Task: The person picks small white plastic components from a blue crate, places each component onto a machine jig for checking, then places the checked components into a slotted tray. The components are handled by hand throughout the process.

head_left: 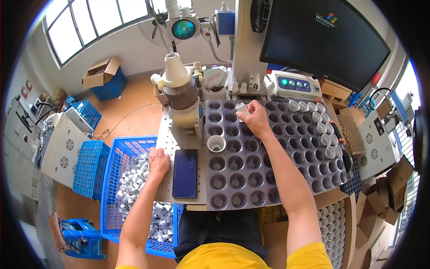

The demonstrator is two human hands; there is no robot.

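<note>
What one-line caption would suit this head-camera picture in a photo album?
Right hand holds a small white fitting over a dark moulded tray; left hand rests by a blue crate of white parts.

Both bare arms are reaching forward from the body at six o'clock. The left arm is angling up toward eleven o'clock, its left hand [158, 162] lying knuckles up with the fingers curled downward, loosely closed. The right arm is stretching farther, almost straight toward twelve o'clock, elbow only slightly bent. The right hand [253, 117] is turning palm down, fingertips pinching together at its ten o'clock side.
</note>
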